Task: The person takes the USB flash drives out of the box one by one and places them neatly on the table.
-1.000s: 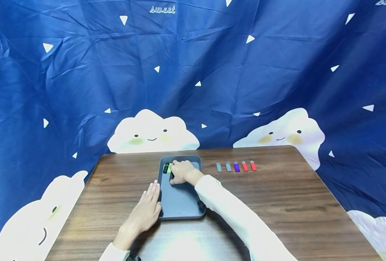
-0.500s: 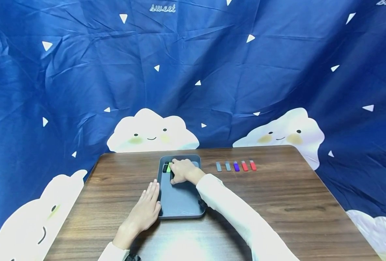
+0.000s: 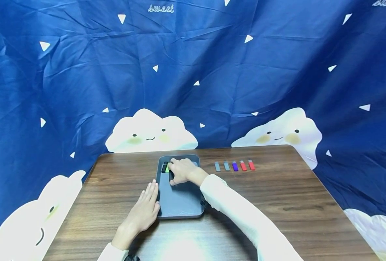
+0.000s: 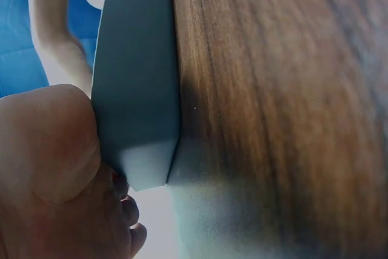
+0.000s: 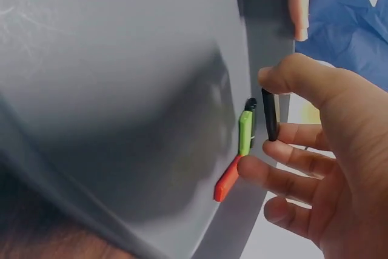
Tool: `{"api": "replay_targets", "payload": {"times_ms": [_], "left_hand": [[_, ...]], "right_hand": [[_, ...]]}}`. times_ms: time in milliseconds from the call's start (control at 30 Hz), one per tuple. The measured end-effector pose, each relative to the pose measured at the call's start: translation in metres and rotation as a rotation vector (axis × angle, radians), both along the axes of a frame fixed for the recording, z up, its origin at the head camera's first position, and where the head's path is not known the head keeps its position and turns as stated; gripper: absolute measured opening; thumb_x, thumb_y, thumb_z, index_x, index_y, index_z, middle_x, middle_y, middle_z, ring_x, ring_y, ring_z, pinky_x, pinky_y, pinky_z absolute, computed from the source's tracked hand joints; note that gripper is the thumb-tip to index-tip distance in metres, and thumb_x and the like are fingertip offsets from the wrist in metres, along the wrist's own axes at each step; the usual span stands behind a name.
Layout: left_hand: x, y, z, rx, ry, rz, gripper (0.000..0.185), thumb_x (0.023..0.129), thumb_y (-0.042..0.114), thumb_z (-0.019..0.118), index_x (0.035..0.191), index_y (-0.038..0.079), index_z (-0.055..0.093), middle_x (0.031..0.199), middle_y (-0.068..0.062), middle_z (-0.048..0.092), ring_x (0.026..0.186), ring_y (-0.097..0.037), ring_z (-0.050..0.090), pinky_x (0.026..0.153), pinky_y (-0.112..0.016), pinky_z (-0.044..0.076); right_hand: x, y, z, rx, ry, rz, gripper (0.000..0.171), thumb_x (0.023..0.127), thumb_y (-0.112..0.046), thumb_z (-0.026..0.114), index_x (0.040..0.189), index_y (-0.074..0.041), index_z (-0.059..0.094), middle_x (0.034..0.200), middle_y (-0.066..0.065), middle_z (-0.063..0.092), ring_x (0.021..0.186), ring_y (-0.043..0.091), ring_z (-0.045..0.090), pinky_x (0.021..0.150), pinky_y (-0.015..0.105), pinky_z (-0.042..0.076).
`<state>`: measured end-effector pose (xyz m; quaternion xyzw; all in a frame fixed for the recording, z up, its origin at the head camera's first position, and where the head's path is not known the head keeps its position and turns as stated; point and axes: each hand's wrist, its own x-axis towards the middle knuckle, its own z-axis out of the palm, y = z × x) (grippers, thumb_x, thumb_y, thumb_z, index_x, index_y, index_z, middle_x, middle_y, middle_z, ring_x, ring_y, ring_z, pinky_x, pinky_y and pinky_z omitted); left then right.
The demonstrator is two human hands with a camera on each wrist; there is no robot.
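Note:
A grey tray (image 3: 183,203) lies on the wooden table (image 3: 277,203). My right hand (image 3: 172,174) reaches into the tray's far left corner and pinches a small black stick (image 5: 270,119) between thumb (image 5: 291,72) and forefinger. Just beside it in the tray lie a green stick (image 5: 245,133), an orange-red stick (image 5: 227,179) and the tip of another black one (image 5: 250,104). My left hand (image 3: 146,208) lies flat on the table with straight fingers, its side against the tray's left edge (image 4: 142,119).
A row of small sticks lies on the table right of the tray: two grey (image 3: 217,166), one purple (image 3: 234,166), two red (image 3: 247,165). A blue cloth with white clouds (image 3: 193,90) hangs behind the table's far edge.

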<state>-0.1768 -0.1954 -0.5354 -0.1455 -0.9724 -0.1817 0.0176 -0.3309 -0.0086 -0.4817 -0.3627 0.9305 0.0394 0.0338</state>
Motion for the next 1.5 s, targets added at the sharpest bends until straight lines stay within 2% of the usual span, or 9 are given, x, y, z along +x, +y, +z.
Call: {"api": "replay_targets", "payload": {"times_ms": [300, 500, 767, 1000, 1200, 1500], "left_hand": [[-0.002, -0.001, -0.001, -0.022, -0.011, 0.003, 0.064, 0.111, 0.018, 0.045, 0.165, -0.008, 0.025, 0.176, -0.024, 0.019, 0.165, -0.042, 0.02, 0.133, -0.06, 0.024], [0.0, 0.0, 0.002, -0.01, 0.009, -0.005, 0.063, 0.111, 0.018, 0.044, 0.164, -0.009, 0.027, 0.175, -0.026, 0.021, 0.163, -0.044, 0.022, 0.131, -0.061, 0.026], [-0.001, 0.0, -0.003, 0.018, 0.041, -0.013, 0.063, 0.109, 0.016, 0.046, 0.163, -0.011, 0.029, 0.174, -0.028, 0.024, 0.162, -0.046, 0.025, 0.13, -0.064, 0.027], [-0.001, -0.002, -0.008, 0.04, 0.072, -0.028, 0.063, 0.108, 0.016, 0.043, 0.163, -0.011, 0.028, 0.174, -0.028, 0.025, 0.161, -0.047, 0.026, 0.127, -0.067, 0.028], [-0.001, -0.001, -0.003, 0.05, 0.067, -0.035, 0.062, 0.108, 0.015, 0.045, 0.162, -0.013, 0.03, 0.173, -0.03, 0.025, 0.16, -0.05, 0.027, 0.127, -0.068, 0.028], [0.0, -0.001, 0.0, 0.016, 0.041, -0.024, 0.062, 0.109, 0.016, 0.046, 0.163, -0.012, 0.029, 0.174, -0.028, 0.023, 0.162, -0.046, 0.025, 0.13, -0.064, 0.027]], "right_hand": [[0.008, 0.012, 0.012, -0.046, 0.029, 0.041, 0.06, 0.09, -0.055, 0.077, 0.136, -0.018, 0.065, 0.118, -0.001, 0.062, 0.074, 0.013, 0.056, 0.06, 0.027, 0.045], [0.013, 0.02, 0.018, -0.049, 0.046, 0.048, 0.059, 0.089, -0.054, 0.076, 0.136, -0.019, 0.065, 0.116, -0.001, 0.061, 0.071, 0.013, 0.052, 0.057, 0.026, 0.04], [0.018, 0.031, 0.024, -0.071, 0.074, 0.074, 0.062, 0.089, -0.054, 0.077, 0.138, -0.016, 0.064, 0.12, 0.001, 0.063, 0.067, 0.012, 0.051, 0.056, 0.027, 0.042], [0.021, 0.042, 0.03, -0.103, 0.107, 0.095, 0.065, 0.089, -0.053, 0.079, 0.14, -0.014, 0.065, 0.114, 0.001, 0.062, 0.06, 0.011, 0.048, 0.051, 0.027, 0.039], [0.025, 0.051, 0.036, -0.09, 0.128, 0.101, 0.063, 0.089, -0.054, 0.078, 0.136, -0.015, 0.065, 0.117, 0.001, 0.061, 0.059, 0.011, 0.046, 0.05, 0.027, 0.037], [0.029, 0.069, 0.044, -0.099, 0.148, 0.092, 0.063, 0.087, -0.055, 0.078, 0.135, -0.015, 0.066, 0.119, 0.001, 0.062, 0.062, 0.015, 0.051, 0.051, 0.031, 0.043]]}}
